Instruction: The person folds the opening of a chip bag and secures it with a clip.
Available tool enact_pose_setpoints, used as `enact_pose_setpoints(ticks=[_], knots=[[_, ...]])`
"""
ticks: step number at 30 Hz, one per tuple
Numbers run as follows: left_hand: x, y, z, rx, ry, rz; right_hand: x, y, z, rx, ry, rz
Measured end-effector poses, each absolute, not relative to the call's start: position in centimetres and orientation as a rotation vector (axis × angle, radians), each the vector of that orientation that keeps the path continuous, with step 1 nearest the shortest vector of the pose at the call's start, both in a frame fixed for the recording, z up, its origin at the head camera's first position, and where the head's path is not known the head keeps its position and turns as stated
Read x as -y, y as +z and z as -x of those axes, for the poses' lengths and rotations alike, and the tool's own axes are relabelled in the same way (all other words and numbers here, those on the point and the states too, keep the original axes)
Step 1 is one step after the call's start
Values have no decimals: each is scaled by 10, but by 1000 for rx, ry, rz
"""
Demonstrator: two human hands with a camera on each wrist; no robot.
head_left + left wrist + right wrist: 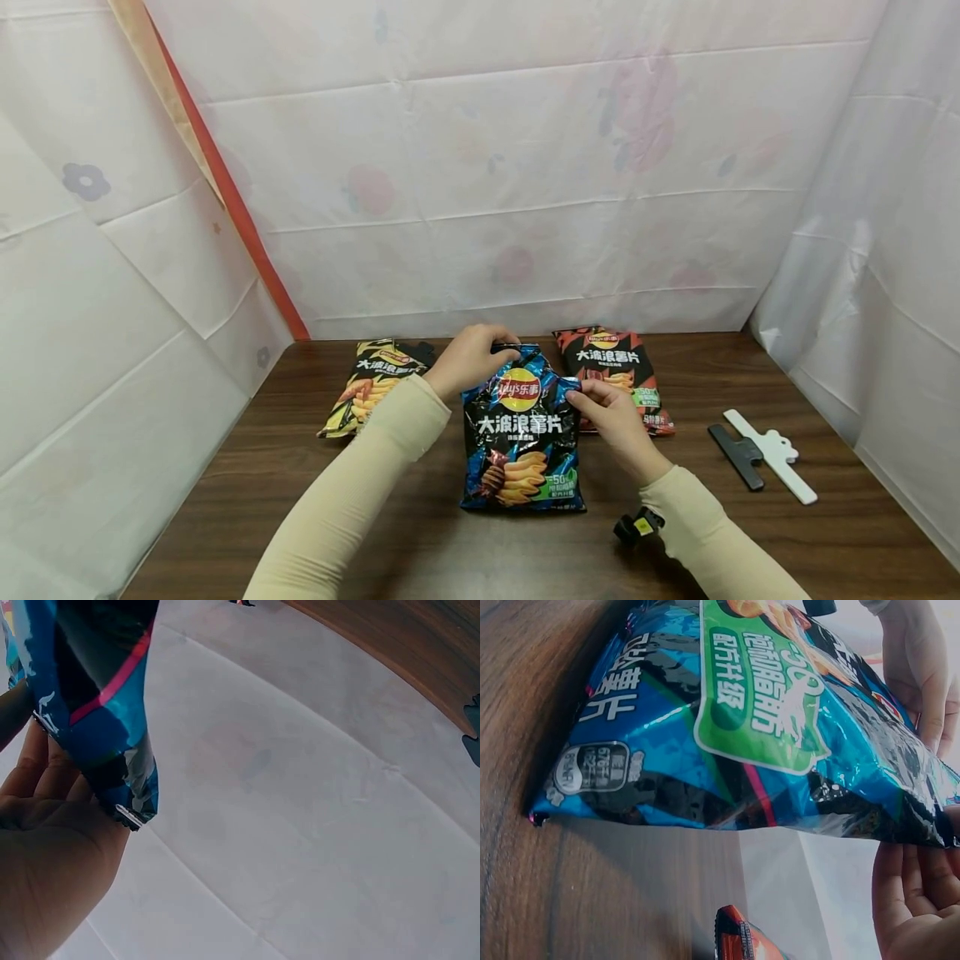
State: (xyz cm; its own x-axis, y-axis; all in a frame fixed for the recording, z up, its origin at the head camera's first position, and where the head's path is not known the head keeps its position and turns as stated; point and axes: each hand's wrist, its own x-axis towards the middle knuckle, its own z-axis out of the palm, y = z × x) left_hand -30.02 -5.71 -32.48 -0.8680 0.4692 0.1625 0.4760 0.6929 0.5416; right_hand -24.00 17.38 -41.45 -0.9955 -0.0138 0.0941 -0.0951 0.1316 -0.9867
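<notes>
A blue and black bag of potato chips (517,433) stands upright near the middle of the table, its printed front toward me. My left hand (472,358) pinches its top edge at the upper left. At the upper right corner, my right hand (611,417) pinches the bag between thumb and fingers. In the right wrist view the chip bag (667,750) has its bottom edge at the wooden surface, with the right hand (922,892) at its top end. The left wrist view has the left hand (60,847) behind the bag's side (120,705).
A yellow and black chip bag (371,387) lies behind on the left. To the back right is a red and black chip bag (611,367). Black (737,457) and white (772,454) clips lie on the right of the table (360,533). Printed white cloth (480,167) hangs around.
</notes>
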Motion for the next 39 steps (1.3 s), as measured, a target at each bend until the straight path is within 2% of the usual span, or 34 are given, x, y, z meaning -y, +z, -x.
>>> enact_pose_setpoints(ticks=[39], knots=[[69,-321,299,2797,-1033,950,-176,-418,236,2356,1777,-181]])
